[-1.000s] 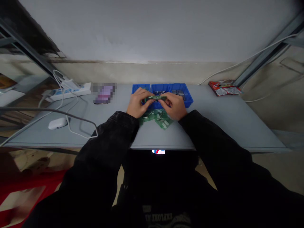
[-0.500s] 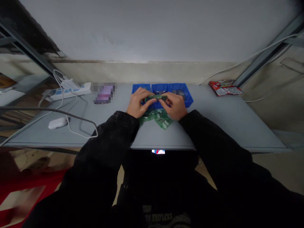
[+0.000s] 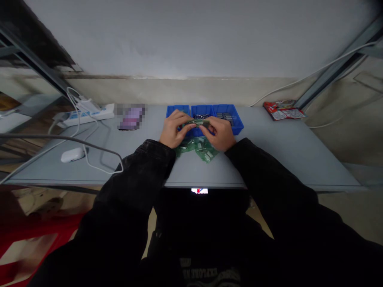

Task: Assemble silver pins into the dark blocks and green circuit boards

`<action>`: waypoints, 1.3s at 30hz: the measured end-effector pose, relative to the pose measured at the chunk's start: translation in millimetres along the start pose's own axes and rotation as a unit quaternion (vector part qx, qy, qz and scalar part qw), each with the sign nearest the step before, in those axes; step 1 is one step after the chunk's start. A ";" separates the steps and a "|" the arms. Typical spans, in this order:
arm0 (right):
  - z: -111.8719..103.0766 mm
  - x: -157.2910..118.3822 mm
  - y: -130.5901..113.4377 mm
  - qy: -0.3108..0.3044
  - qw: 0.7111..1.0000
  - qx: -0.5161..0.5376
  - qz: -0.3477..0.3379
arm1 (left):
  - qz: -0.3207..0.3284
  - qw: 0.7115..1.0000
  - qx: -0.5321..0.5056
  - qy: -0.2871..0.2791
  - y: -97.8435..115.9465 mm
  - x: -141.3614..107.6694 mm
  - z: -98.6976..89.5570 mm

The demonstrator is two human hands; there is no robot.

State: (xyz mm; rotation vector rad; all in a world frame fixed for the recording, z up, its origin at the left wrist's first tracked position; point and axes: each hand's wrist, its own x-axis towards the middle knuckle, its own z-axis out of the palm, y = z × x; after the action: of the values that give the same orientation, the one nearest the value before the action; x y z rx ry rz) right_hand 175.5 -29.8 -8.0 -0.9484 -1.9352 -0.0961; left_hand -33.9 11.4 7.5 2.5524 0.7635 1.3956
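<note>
Between my two hands is a small green plastic bag [image 3: 197, 122], pinched at both sides. My left hand [image 3: 176, 129] is closed on its left end, thumb in front. Its right end is gripped by the thumb and fingers of my right hand [image 3: 220, 132]. Behind the hands stand three blue bins: the left one [image 3: 178, 108] is partly covered by my left hand, the middle bin [image 3: 201, 108] holds dark metal pieces, and the right bin [image 3: 238, 126] holds grey cylindrical pieces. More green bags [image 3: 206, 150] with small parts inside lie on the table just below my hands.
On the grey table [image 3: 287, 153] a red packet [image 3: 283, 111] lies at the back right. A phone [image 3: 133, 117], a power strip [image 3: 98, 113], a white case [image 3: 72, 154] and loose cables [image 3: 98, 147] are on the left. A red stool [image 3: 60, 231] stands below left.
The green bag between my fingers has tilted slightly, showing more of its face. Both hands have stayed almost in the same place.
</note>
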 end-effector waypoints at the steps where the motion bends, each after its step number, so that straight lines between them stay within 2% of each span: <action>1: 0.2 0.0 -0.1 -0.001 1.000 -0.001 0.001 | 0.001 1.000 0.000 0.000 -0.3 -0.1 0.1; 14: -0.2 0.6 -1.5 -0.008 1.000 -0.001 0.015 | -0.035 0.999 -0.002 -0.014 0.3 -0.1 -0.4; 21: 0.6 0.0 0.4 0.000 1.000 0.006 0.001 | -0.029 0.999 0.005 -0.014 -0.6 -0.3 0.0; 39: 1.4 -0.8 1.4 -0.014 1.000 0.001 0.017 | -0.026 0.999 0.005 -0.019 0.0 0.3 0.0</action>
State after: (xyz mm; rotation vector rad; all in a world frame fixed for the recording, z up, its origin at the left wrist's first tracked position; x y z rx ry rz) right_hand 175.6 -28.7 -9.8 -0.9862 -1.9436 -0.0616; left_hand -33.7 11.6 7.7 2.5405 0.8267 1.3269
